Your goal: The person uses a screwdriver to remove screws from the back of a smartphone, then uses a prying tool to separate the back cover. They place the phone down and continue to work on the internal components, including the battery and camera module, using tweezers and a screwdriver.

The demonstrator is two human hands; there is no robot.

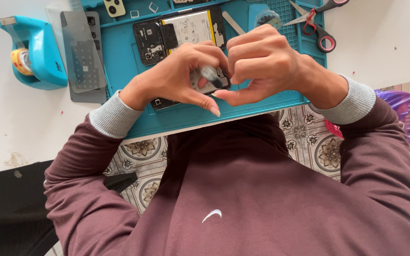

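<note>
My left hand [179,76] and my right hand [266,61] meet over an opened phone [186,29] that lies back-up on a teal work mat [119,61]. The phone's battery and dark circuit boards are exposed. Its lower half is hidden under my hands. Between my fingertips sits a small grey, pen-like tool [210,74], angled down towards the phone. Left fingers curl round its upper end, and my right hand is closed in a fist against it with the thumb reaching under. Where its tip touches I cannot see.
A teal tape dispenser [36,52] stands at the left on the white table. A grey translucent panel [82,52] lies by the mat's left edge. Scissors [316,21] rest at the mat's top right. A purple bag [406,111] hangs at the right, above patterned floor tiles.
</note>
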